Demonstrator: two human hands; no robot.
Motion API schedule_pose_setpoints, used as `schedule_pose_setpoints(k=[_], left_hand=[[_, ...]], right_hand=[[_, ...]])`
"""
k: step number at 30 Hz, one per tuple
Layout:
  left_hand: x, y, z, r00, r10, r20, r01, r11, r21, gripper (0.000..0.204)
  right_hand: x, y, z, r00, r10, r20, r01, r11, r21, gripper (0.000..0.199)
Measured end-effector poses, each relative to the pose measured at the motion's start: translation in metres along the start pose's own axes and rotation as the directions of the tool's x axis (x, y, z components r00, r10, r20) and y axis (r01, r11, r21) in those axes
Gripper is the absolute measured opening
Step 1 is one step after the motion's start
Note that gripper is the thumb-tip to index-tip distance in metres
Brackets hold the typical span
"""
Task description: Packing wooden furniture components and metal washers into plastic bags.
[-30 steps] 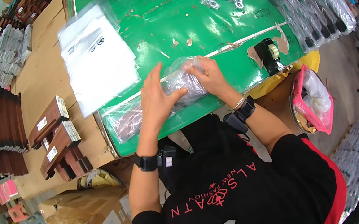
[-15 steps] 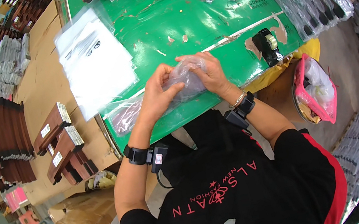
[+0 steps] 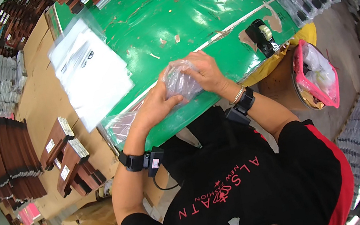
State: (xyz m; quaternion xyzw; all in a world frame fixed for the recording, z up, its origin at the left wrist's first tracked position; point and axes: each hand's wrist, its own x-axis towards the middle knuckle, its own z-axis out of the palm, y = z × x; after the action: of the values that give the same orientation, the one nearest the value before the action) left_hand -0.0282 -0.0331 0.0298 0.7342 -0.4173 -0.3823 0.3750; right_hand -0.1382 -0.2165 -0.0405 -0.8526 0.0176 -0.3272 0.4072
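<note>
Now folding a clear bag (image 3: 180,81) at the table (image 3: 159,24) edge, left hand (image 3: 156,106) and right hand (image 3: 205,70) both gripping it; likely sealing next, tape dispenser (image 3: 261,36) waiting at three o'clock.

Clear plastic bag (image 3: 180,81) between both hands; white flat bags (image 3: 91,75) left.

Bright, even overhead light; white glare on the green table (image 3: 201,17); fisheye bending and dark corners at the rim
</note>
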Motion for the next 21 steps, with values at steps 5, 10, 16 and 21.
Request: schedule_pose_setpoints(k=[5, 10, 16, 21], left_hand=[[-0.007, 0.021, -0.005, 0.979, -0.178, -0.1, 0.185, 0.981, 0.06, 0.065], [-0.022, 0.017, -0.002, 0.918, 0.055, -0.392, 0.149, 0.871, 0.469, 0.043], [-0.019, -0.005, 0.009, 0.77, 0.218, -0.6, 0.064, 0.909, 0.411, 0.013], [-0.009, -0.014, 0.012, 0.745, 0.3, -0.596, 0.214, 0.739, 0.639, 0.011]], right_hand=[[0.001, 0.0, 0.003, 1.0, 0.004, 0.006, -0.004, 1.0, 0.012, 0.024], [0.002, -0.013, 0.001, 0.964, 0.263, -0.021, -0.263, 0.965, 0.025, 0.024], [0.007, -0.009, 0.002, 0.996, 0.032, -0.082, -0.03, 0.999, 0.021, 0.028], [0.003, -0.004, 0.005, 0.996, 0.069, -0.064, -0.071, 0.997, -0.023, 0.027]])
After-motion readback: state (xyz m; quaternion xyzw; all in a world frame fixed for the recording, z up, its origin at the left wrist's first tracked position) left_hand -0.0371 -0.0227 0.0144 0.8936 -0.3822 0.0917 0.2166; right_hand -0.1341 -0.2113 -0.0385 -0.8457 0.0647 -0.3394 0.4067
